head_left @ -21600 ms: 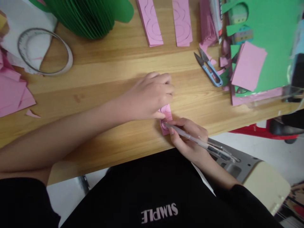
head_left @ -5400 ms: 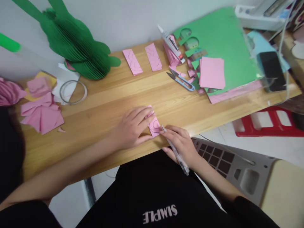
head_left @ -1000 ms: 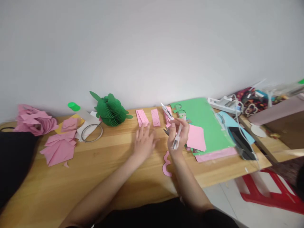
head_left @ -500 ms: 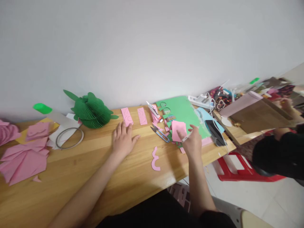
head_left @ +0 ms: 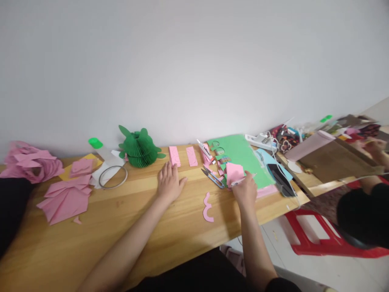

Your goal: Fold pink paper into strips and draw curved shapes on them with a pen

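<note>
My left hand (head_left: 169, 184) rests flat on the wooden table with fingers spread, its fingertips at the lower end of a pink paper strip (head_left: 174, 156). A second pink strip (head_left: 191, 156) lies to the right of it. My right hand (head_left: 245, 190) is closed around a slim white pen (head_left: 239, 181) and reaches over some pink paper squares (head_left: 234, 172); whether its fingers also grip the paper I cannot tell. Left of the squares lie blue thread snips (head_left: 213, 178) and a glue tube (head_left: 206, 151). A wavy pink cut-out (head_left: 207, 209) lies nearer to me.
Behind the right hand spreads a green sheet (head_left: 243, 152), with a phone (head_left: 278, 177) and a power strip (head_left: 261, 142) beyond. A green paper honeycomb ball (head_left: 139, 148), a metal ring (head_left: 113, 177) and pink folded paper (head_left: 65, 198) lie leftward. Another person's arm (head_left: 372, 182) is at right.
The view has shifted, so the table's things appear further right. My right hand has come closer to the pink squares with the pen. My left hand stays flat beside the strip.
</note>
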Motion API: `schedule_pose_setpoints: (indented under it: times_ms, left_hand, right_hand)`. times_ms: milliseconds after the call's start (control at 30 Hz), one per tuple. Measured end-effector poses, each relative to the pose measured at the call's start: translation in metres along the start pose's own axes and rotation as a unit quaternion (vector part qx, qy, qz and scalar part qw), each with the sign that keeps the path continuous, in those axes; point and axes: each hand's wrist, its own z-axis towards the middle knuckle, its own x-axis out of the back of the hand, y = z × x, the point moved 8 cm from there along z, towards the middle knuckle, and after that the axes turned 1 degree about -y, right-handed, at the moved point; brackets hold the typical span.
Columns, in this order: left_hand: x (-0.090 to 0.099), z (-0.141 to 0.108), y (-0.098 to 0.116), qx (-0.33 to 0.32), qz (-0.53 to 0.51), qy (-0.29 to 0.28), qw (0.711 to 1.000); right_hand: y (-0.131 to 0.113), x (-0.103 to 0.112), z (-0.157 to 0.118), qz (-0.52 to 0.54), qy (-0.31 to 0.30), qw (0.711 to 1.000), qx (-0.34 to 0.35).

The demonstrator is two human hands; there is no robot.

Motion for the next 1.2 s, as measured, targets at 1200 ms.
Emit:
schedule_pose_setpoints:
  times_ms: [1200]
  left_hand:
    - [0.027,-0.006,0.008,-0.004,-0.310,0.053,0.949]
  right_hand:
    - [0.028,0.062,0.013,0.430,0.049,0.901,0.002]
